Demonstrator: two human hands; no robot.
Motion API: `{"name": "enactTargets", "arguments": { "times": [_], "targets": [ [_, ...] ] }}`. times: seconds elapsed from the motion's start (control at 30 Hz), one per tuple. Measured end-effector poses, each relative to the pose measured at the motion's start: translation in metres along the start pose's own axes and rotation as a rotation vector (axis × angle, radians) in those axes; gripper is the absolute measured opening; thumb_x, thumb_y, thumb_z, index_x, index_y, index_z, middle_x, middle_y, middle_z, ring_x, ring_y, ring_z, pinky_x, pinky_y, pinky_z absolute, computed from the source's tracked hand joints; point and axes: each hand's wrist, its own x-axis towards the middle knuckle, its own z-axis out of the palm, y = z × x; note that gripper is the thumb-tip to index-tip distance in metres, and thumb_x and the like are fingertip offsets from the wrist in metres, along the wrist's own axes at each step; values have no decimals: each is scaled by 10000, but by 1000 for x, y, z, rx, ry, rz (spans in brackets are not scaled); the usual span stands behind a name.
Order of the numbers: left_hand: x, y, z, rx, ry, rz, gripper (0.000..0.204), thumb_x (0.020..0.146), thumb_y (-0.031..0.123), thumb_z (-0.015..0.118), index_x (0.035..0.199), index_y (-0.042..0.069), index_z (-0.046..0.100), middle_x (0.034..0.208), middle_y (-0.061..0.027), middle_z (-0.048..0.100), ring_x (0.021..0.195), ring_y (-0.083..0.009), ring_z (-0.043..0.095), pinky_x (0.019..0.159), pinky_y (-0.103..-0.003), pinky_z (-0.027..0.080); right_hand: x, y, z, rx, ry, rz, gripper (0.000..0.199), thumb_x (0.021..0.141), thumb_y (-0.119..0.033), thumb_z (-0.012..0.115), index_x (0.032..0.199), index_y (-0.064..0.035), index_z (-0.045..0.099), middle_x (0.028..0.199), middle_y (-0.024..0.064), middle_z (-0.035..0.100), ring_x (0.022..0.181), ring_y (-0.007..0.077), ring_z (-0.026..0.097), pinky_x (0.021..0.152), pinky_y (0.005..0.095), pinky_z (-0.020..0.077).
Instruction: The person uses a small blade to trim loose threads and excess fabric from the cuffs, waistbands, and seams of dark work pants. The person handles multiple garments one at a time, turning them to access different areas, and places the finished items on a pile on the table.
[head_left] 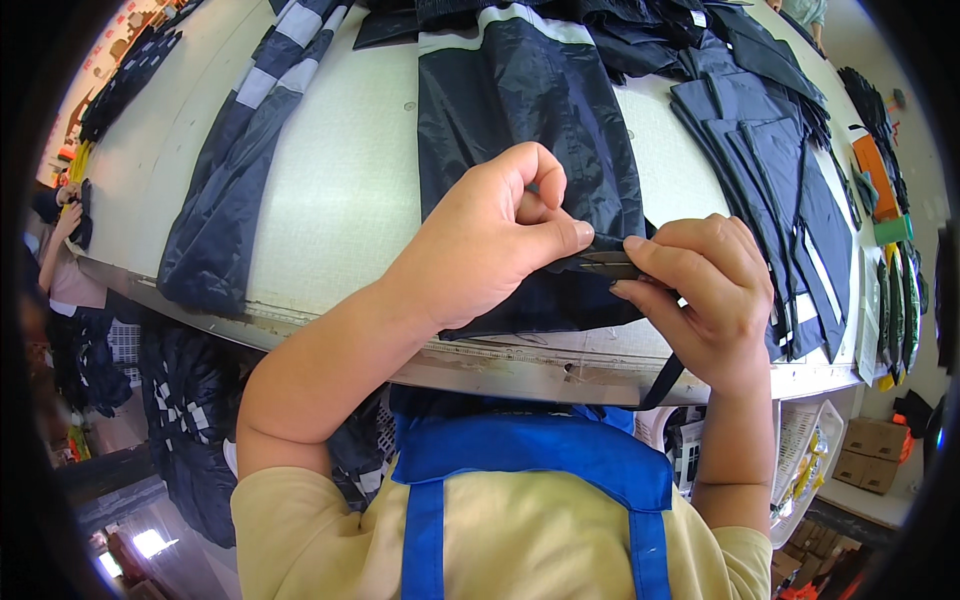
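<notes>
A dark navy garment piece (525, 120) with a white band lies in front of me, its near end at the table edge. My left hand (495, 235) is closed over that end, thumb and forefinger pinching the dark fabric. Close beside it, my right hand (705, 285) grips a small pair of metal thread snips (607, 262), mostly hidden by the fingers. The snips' blades lie against the fabric edge, near my left thumb. A narrow dark strip (663, 382) hangs over the table edge below my right hand.
The pale table (335, 180) has a curved front edge. At left lies a dark sleeve-like piece (230, 190) with white bands. Stacked dark panels (770, 190) lie at right. A person (70, 250) is at far left. A white basket (805, 460) stands below the table at right.
</notes>
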Motion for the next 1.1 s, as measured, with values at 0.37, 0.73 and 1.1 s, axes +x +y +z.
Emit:
{"name": "enactTargets", "arguments": {
  "times": [0.37,0.73,1.1],
  "targets": [
    [1,-4,-3,-38,1,-4,297,838,40,659,786,126,379,701,60,455,659,-1,467,599,-143,386,-5,4,7,138,109,84,256,622,-133,789,824,-56,651,774,41,601,621,155,537,537,275,369],
    [-10,8,-29,630,-398,110,126,839,49,543,950,29,599,823,-76,644,779,-157,616,744,-272,465,-17,30,2,541,-38,687,362,693,38,727,1024,-54,615,670,-54,440,580,27,353,528,181,291],
    [133,16,-47,1512,522,263,731,723,382,734,1356,258,391,1514,-172,18,1356,-476,121,1019,-625,246,-13,57,55,492,-276,735,153,902,-77,500,976,-5,613,722,93,600,643,199,577,620,298,460]
  ]
}}
